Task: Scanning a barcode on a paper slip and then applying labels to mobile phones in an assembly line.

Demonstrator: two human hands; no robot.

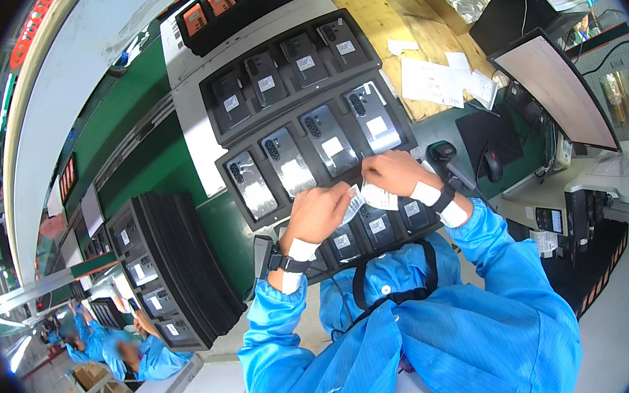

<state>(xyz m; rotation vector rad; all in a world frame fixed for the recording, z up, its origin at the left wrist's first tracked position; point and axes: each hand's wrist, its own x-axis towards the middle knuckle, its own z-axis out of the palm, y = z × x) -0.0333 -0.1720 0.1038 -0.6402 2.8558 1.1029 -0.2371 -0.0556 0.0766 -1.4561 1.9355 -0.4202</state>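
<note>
Out of blue sleeves point(530, 316), pinched white labels point(379, 197) near the desk's point(209, 232) front edge, above black phone trays point(270, 219), with left hand point(318, 213) and right hand point(398, 173) each grasping one. Seemed mid-peel; probably needed clean separation next, corners uncreased. Had silver phones point(319, 130) just beyond, then a monitor point(559, 91) by the desk's right edge.

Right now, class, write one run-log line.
left hand: holding printed slip; right hand: holding white slip; nearby: black tray, silver phones
</note>
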